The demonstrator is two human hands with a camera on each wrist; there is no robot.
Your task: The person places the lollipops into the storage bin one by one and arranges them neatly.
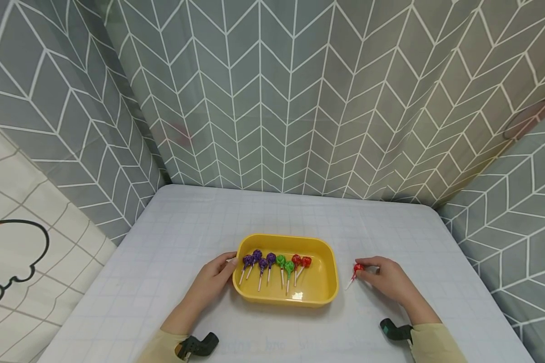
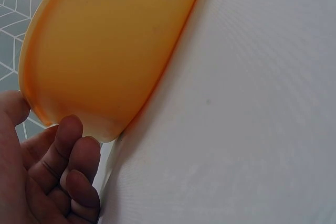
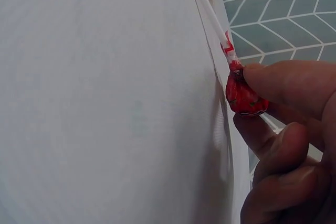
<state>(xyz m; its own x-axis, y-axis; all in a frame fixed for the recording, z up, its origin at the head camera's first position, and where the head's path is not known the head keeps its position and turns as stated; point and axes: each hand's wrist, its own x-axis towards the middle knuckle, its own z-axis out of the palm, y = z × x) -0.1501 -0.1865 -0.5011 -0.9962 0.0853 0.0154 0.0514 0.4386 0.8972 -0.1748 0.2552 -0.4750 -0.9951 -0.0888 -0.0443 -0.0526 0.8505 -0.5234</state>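
Note:
In the head view my left hand (image 1: 214,278) grips the left end of a yellow tray (image 1: 322,282), thumb at the rim. In the left wrist view its curled fingers (image 2: 84,156) lie against the outer wall of the tray (image 2: 105,51). My right hand (image 1: 388,280), right of the tray, pinches a red lollipop (image 1: 358,267) by its wrapped head. Its white stick slants down toward the tray; whether it touches the table is unclear. Inside the tray lie several purple lollipops (image 1: 263,263), two green lollipops (image 1: 289,265) and two red lollipops (image 1: 306,261), sticks toward me.
A table with a pale cloth (image 1: 281,335) bears the tray. Grey curtains (image 1: 272,101) with white chevron lines stand behind and at the sides. At the left hangs a cream cloth (image 1: 27,242) with a line drawing. Dark devices (image 1: 200,346) are strapped to both wrists.

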